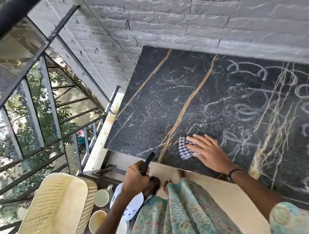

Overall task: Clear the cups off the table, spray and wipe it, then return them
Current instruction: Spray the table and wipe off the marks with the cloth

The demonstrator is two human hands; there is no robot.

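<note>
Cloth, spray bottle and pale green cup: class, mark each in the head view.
cloth [184,148]: head view, striped edge beside the fingers.
spray bottle [147,162]: head view, black nozzle.
pale green cup [101,198]: head view, inside.

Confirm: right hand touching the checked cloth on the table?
Touching. Head view: the right hand lies flat on the checked cloth, fingers spread, pressing it onto the dark marble table.

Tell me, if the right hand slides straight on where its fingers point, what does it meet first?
The right hand points up-left over the cloth across the table. Only bare marble lies ahead; the wall probably comes first.
</note>
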